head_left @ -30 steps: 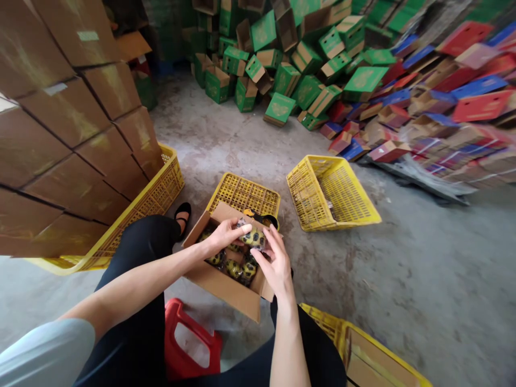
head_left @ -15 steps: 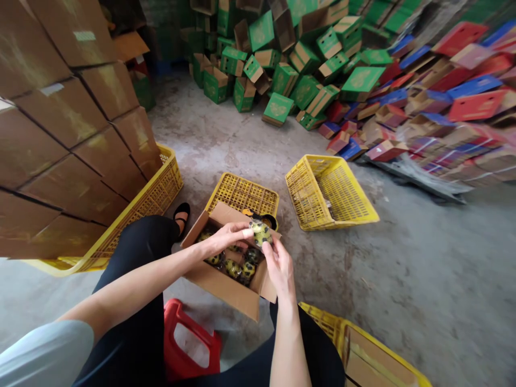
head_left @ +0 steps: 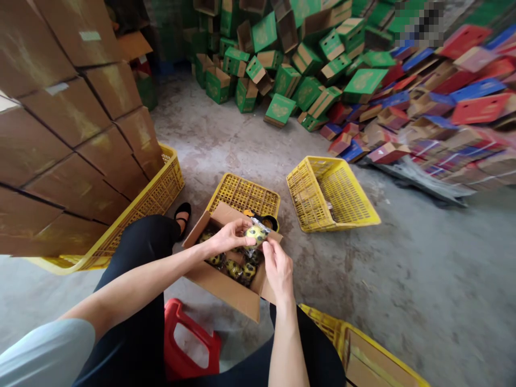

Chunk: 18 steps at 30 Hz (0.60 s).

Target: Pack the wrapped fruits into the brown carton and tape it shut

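Over an opened cardboard box (head_left: 226, 294), my left hand (head_left: 229, 237) grips a roundish yellow ball with dark patches (head_left: 257, 233), wrapped in clear plastic. At the right edge of that wrapping, the fingers of my right hand (head_left: 279, 266) are closed in a pinch on the film. Several similar wrapped yellow-and-dark balls (head_left: 234, 269) lie inside the box, partly covered by my hands and its flaps. Just behind the box rests a black and orange object (head_left: 268, 220), possibly a tape dispenser, mostly hidden.
The box leans against an overturned yellow crate (head_left: 245, 192). Another yellow crate (head_left: 346, 199) lies tipped to the right. Stacked cartons (head_left: 72, 166) rise at left, and a red stool (head_left: 177, 355) stands below. Green boxes (head_left: 280, 109) and red-blue boxes (head_left: 479, 107) are heaped behind.
The ball has turned in my left hand and dropped slightly, and its clear wrapping now sticks out. My right fingers have shifted from the ball's side to the wrapping's edge.
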{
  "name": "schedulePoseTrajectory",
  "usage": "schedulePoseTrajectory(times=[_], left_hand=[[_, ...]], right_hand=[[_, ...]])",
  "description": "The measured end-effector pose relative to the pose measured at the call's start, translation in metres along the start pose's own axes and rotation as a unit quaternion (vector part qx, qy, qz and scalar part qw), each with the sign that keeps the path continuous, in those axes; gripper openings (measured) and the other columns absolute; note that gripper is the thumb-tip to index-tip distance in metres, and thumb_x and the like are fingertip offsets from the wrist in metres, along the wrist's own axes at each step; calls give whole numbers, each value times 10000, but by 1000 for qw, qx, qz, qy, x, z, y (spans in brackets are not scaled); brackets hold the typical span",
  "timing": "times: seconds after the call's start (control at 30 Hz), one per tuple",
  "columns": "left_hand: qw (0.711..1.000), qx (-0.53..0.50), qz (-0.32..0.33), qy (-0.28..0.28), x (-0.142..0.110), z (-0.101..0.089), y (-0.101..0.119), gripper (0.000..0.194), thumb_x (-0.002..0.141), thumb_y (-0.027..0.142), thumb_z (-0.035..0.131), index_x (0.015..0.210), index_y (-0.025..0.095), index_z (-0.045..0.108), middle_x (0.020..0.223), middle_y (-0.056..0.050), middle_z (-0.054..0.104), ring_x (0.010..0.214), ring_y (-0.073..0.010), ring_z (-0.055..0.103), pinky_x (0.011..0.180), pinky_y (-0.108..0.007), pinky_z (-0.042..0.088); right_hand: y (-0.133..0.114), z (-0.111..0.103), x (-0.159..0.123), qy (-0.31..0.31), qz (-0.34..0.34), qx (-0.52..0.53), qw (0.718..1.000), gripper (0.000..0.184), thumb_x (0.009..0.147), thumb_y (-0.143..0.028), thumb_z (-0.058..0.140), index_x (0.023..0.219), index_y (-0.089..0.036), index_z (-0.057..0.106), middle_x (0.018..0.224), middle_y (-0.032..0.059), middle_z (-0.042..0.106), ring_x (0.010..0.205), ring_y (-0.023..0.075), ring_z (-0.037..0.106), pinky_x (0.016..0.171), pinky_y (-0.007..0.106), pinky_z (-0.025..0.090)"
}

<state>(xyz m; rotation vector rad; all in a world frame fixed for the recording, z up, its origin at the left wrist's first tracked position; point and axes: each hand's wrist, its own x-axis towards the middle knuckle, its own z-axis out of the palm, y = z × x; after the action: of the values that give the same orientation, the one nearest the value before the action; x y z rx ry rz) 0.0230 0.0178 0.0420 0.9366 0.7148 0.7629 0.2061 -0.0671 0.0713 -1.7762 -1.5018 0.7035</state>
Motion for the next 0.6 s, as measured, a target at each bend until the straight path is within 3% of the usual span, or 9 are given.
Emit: schedulePoseTrajectory(times=[0.13, 0.33, 0.5, 0.6], left_hand=[[997, 77, 21, -10, -1, -1, -1, 682, 619, 431, 987, 1152, 162, 656, 1040, -58, 722, 913, -188, 677, 900, -322, 499], [980, 181, 68, -45, -7, 2, 3, 651, 625, 401, 980, 1163, 175, 691, 1144, -93, 735, 1030, -245, 685, 966, -351, 499], [981, 173, 70, -59, -6, 1, 1, 764, 669, 359, 963, 1346, 182, 658, 1342, -147, 691, 1231, -311, 646, 1078, -409, 473], [983, 160, 43, -72, -5, -1, -3, 815, 686, 396, 955, 1398, 163, 634, 1346, -155, 692, 1224, -326, 653, 1074, -426, 483]], right_hand=[[1, 0, 2, 19, 28, 96, 995, 531, 984, -544, 580, 1375, -192, 650, 1271, 138, 760, 1080, 265, 758, 906, 349, 610], [10, -4, 1, 25, 48, 114, 992, 408, 943, -560, 637, 1039, -182, 754, 1025, 111, 805, 917, 269, 766, 864, 366, 612], [21, -5, 1, 66, 76, 136, 986, 408, 944, -586, 624, 985, -192, 721, 958, 100, 790, 862, 260, 751, 823, 359, 613], [26, -3, 4, 94, 89, 167, 977, 420, 929, -601, 632, 1001, -194, 703, 997, 109, 785, 873, 262, 752, 832, 380, 623]])
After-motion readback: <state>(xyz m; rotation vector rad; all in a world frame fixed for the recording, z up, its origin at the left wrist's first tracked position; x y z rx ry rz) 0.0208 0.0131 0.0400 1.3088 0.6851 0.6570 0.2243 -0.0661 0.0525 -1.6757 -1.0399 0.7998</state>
